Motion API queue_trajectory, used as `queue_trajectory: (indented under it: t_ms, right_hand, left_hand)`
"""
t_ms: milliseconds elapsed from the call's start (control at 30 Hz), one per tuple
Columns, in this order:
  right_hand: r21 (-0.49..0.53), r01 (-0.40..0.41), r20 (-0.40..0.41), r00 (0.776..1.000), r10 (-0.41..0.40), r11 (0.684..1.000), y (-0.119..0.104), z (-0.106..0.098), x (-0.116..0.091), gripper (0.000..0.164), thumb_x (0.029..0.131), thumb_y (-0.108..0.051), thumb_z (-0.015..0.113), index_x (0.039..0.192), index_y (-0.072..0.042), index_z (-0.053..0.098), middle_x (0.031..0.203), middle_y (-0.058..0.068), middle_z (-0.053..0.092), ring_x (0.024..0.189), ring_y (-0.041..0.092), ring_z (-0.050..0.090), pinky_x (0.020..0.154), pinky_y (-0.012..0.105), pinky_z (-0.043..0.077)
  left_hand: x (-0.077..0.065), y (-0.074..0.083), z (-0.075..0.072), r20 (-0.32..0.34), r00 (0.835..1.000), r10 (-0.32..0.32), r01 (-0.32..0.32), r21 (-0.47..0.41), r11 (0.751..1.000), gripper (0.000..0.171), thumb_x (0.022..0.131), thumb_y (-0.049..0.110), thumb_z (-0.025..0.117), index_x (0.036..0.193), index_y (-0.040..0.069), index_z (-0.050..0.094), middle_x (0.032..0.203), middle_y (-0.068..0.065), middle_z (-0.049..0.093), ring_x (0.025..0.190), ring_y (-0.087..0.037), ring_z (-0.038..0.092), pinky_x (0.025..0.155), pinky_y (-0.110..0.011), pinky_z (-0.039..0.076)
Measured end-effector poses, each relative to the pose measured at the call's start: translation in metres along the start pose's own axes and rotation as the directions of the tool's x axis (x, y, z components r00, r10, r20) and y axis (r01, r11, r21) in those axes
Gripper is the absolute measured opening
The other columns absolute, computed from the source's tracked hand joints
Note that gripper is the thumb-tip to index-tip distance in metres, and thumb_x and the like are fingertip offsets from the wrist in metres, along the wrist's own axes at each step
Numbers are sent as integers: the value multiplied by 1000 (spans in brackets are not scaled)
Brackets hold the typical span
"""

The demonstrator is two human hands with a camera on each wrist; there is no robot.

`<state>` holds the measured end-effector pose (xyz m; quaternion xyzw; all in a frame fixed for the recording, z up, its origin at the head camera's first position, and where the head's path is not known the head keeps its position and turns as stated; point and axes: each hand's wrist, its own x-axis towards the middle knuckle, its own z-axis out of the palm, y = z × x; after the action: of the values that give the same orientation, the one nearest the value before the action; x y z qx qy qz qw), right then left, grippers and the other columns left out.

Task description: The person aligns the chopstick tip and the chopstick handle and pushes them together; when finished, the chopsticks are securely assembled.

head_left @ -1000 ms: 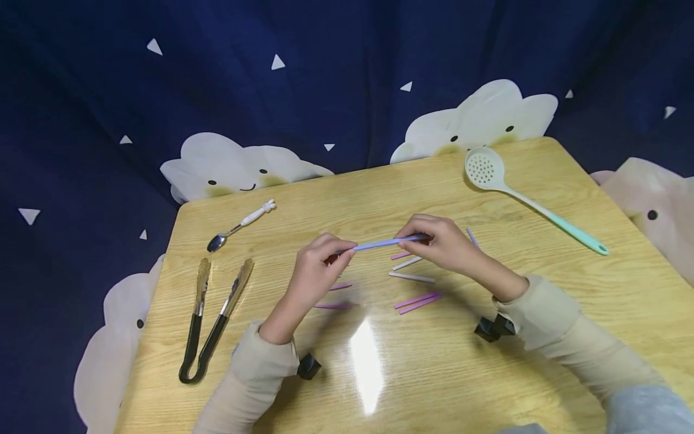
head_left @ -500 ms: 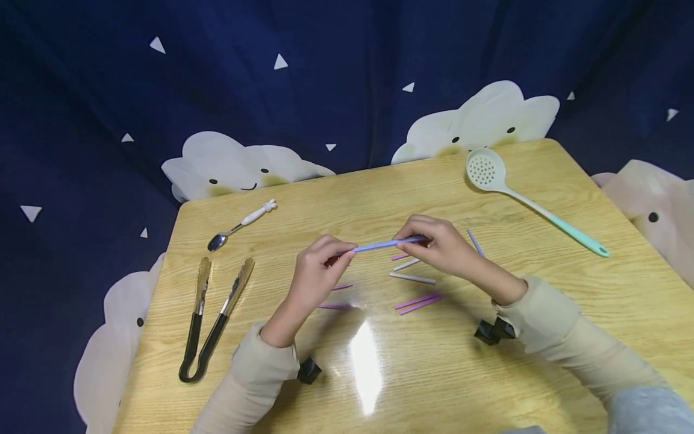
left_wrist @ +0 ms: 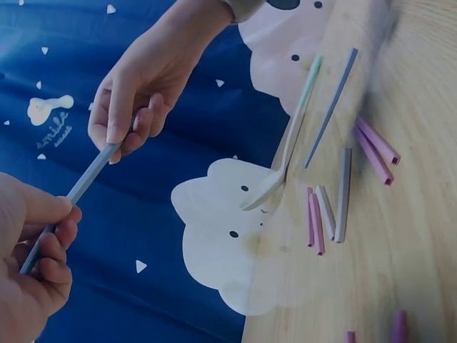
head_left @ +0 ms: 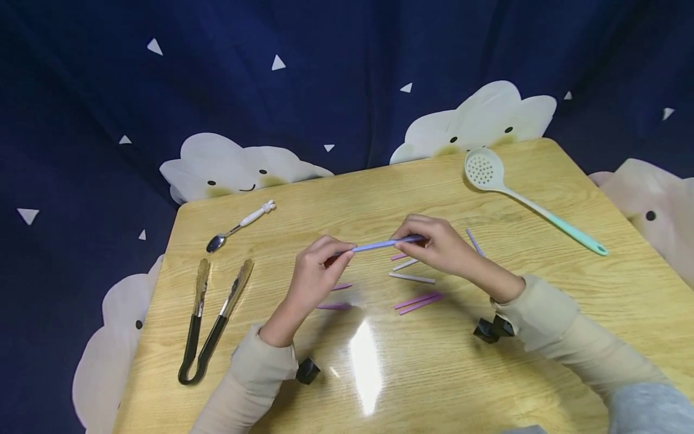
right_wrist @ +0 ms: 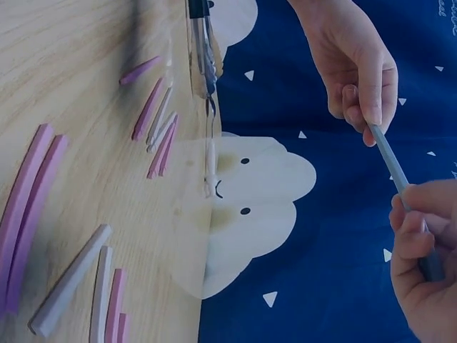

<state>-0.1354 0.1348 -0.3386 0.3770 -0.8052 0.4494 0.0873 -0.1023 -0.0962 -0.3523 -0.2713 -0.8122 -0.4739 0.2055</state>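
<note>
A thin, straight blue stick [head_left: 374,246] is held up over the table, slanting slightly upward to the right in the head view. My left hand [head_left: 314,271] pinches its left end between thumb and curled fingers. At the other end my right hand [head_left: 441,247] grips it the same way, leaving a short middle stretch bare. In the left wrist view the stick [left_wrist: 89,175] looks grey-blue and faceted, with both ends partly covered by fingers. Below the hands lie short pink sticks [head_left: 417,303] and a white stick [head_left: 412,278]; some others are partly hidden by the hands.
Another blue stick [head_left: 474,242] lies beside the right forearm. Black-handled tongs [head_left: 211,325] and a white-handled spoon [head_left: 241,226] lie at the left of the wooden table [head_left: 434,374]. A slotted skimmer [head_left: 534,205] lies at the back right. A dark blue curtain [head_left: 347,72] hangs behind.
Hardly anything differs. Both hands keep hold of the blue stick, and the right hand's fingertips have shifted very slightly left along it.
</note>
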Motion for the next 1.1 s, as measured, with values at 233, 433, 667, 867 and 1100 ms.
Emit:
queue_trajectory:
  t_ms: [233,433,667,867,1100]
  right_hand:
    - [-132,29,54,998,-22,991,-4,-9,5,9,76,-2,68,82,-8,66,75,-6,59,62,4,49,52,22,42]
    - [-299,93,114,992,-61,950,-10,-17,7,7,74,-7,70,79,-11,68,80,-4,57,74,12,51,62,28,43]
    - [-437,53,135,991,7,898,-7,-26,0,6,76,-10,68,81,-12,66,75,-4,56,65,9,48,54,25,40]
    - [-502,-117,62,983,171,857,15,-45,-24,7,77,-9,66,84,-10,64,72,-3,55,63,10,49,50,25,38]
    - [-512,-400,4,884,467,761,44,-73,-67,10,82,-10,60,89,-4,63,76,4,60,62,15,52,50,28,39]
  left_hand:
    - [6,1,-4,37,999,-29,28,28,999,8,81,3,64,86,3,69,74,-4,59,57,-9,48,50,-19,41]
    - [9,0,-2,48,999,-19,17,47,999,7,79,3,66,85,3,70,74,-3,60,59,-9,50,51,-19,42]
    - [12,-5,0,27,998,50,-53,132,990,25,79,2,65,104,2,63,102,-11,55,86,-21,50,65,-28,46]
    - [11,-17,-9,16,999,-45,42,137,990,37,81,3,62,117,3,54,115,-15,45,93,-25,46,70,-38,46]
    - [7,-41,-17,41,972,-231,222,158,962,34,83,3,59,117,2,54,115,-14,45,93,-26,48,69,-39,46]
